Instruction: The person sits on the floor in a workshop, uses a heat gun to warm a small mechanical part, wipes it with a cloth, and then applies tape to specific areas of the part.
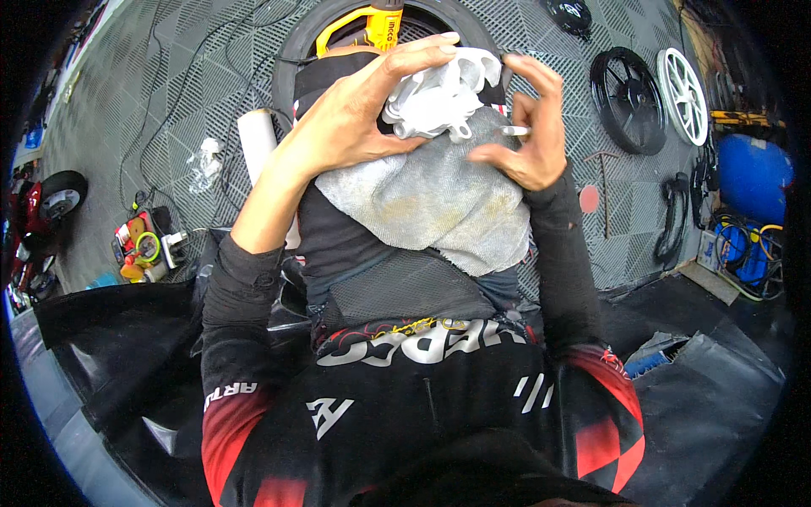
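Note:
My left hand [359, 110] is closed on a white metal casting [439, 97], which looks like a brake caliper with rounded lobes and small lugs. Its fingers reach across the far side while the thumb lies along the near side. At the casting's right, my right hand [536, 131] has its index finger raised near the edge and its thumb apart. A small pale piece [514, 130] pokes out by that hand's curled fingers; I cannot make out what it is. Under the casting, a stained grey cloth [422, 198] is spread over my lap.
Beyond my lap lies a tyre [296, 51] with a yellow power tool [372, 27] on it. A white roll [256, 139] is at left. A black wheel [627, 100], a white wheel [683, 95] and a blue drum [754, 179] are at right. Cables [156, 84] cross the tiled floor.

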Motion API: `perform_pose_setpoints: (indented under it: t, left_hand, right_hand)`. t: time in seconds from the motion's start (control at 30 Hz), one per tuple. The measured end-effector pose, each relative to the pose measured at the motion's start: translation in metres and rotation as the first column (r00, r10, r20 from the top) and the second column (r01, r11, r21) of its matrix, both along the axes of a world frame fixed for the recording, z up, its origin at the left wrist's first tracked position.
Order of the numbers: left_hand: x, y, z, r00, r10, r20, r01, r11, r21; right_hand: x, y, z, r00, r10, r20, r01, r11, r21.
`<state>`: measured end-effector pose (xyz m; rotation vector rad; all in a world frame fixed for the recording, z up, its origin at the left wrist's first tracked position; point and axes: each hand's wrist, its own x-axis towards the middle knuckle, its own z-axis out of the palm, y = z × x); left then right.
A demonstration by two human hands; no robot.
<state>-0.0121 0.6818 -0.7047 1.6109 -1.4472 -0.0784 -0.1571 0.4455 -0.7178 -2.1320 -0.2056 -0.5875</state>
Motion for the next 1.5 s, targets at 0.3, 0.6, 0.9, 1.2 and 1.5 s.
perform_pose_setpoints:
  t: [0.3, 0.6, 0.9, 1.2, 1.5]
  left_hand:
    - [-0.011, 0.002, -0.003, 1.0, -0.001, -0.004, 0.001, 0.998, -0.056]
    - [-0.013, 0.0, -0.002, 0.999, 0.017, -0.036, -0.02, 0.997, -0.075]
    - [-0.015, 0.001, -0.004, 0.995, 0.017, -0.097, -0.027, 0.995, -0.098]
    - [-0.012, 0.0, -0.005, 0.998, 0.042, -0.036, -0.046, 0.991, -0.128]
    - [-0.011, 0.003, -0.006, 0.997, 0.062, -0.048, -0.064, 0.996, -0.064]
  right_hand:
    - [-0.027, 0.013, 0.073, 0.997, 0.039, 0.074, 0.014, 0.792, -0.611]
    - [-0.008, 0.02, 0.086, 0.979, 0.125, 0.159, 0.078, 0.495, -0.865]
    - [-0.001, 0.027, 0.086, 0.976, 0.145, 0.161, 0.068, 0.502, -0.862]
    - [0.003, 0.022, 0.081, 0.981, 0.134, 0.137, 0.041, 0.554, -0.832]
    - [0.008, 0.025, 0.086, 0.983, 0.129, 0.127, 0.027, 0.589, -0.808]
